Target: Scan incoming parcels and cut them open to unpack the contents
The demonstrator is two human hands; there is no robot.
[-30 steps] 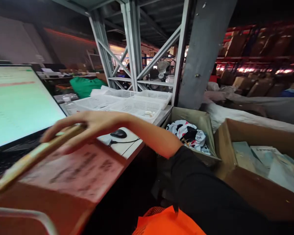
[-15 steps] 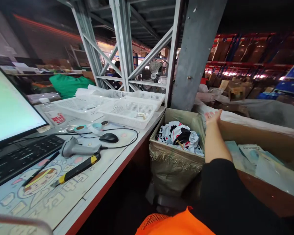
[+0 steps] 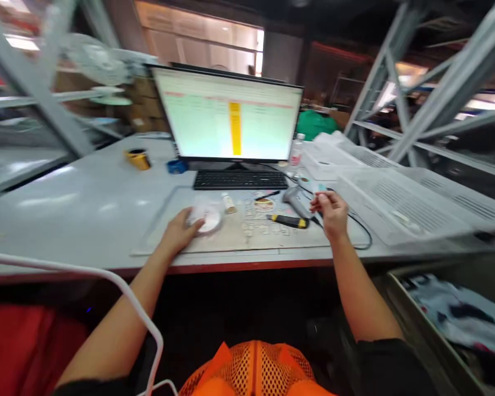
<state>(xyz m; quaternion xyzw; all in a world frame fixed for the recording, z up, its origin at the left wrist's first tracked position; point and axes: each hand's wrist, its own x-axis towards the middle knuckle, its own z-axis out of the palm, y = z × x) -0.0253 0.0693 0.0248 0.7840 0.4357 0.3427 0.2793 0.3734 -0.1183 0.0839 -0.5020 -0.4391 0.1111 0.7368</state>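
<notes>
My left hand (image 3: 180, 235) is on the desk with thumb and fingers curled round the side of a round white object (image 3: 209, 218), blurred, like a small roll or tub. Beside that object a small white cylinder (image 3: 228, 203) with a brownish end is on the mat. My right hand (image 3: 331, 213) is raised over the right part of the mat, its fingertips pinched together; whether anything thin is between them I cannot make out. Just left of it are a grey barcode scanner (image 3: 296, 202) and a black-and-yellow utility knife (image 3: 289, 221).
A monitor (image 3: 231, 118) and keyboard (image 3: 240, 180) stand at the back. White plastic baskets (image 3: 396, 203) line the right side. A bin (image 3: 400, 286) with printed plastic bags is at lower right. Tape rolls (image 3: 138, 159) sit at left. A white cable (image 3: 119, 280) crosses the lower left.
The view has swung left from the bins to the desk. My right hand has left the large box's edge and is over the mat; my left hand has come into view at the round white object.
</notes>
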